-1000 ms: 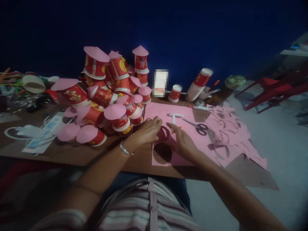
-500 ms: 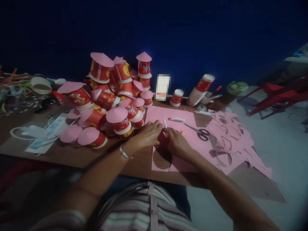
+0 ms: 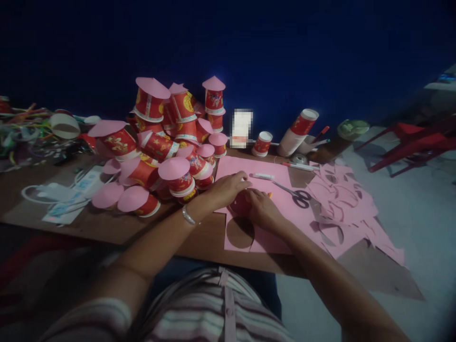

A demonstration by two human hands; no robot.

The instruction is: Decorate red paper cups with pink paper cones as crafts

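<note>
My left hand (image 3: 231, 189) and my right hand (image 3: 261, 205) are close together over a pink paper sheet (image 3: 278, 237). The fingers of my left hand are curled round a small white thing, of which only the end shows. Beneath my right hand's bent fingers is a dark reddish shape, largely hidden; what those fingers grip is unclear. Just beyond the hands lies a white marker-like tube (image 3: 263, 176). Dark-handled scissors (image 3: 301, 198) rest on the paper to the right. A round hole in the pink paper is nearer to me.
Red cups with pink cone tops (image 3: 174, 175) are piled at the left. A power strip (image 3: 73, 195) with cables lies further left. Pink paper scraps (image 3: 342, 197) spread at the right, and stacked cups (image 3: 299, 132) lean behind. A single cup (image 3: 262, 144) stands at the back.
The white pointed thing that stood up between my hands is now mostly hidden by my left hand. My left hand has moved slightly right and up.
</note>
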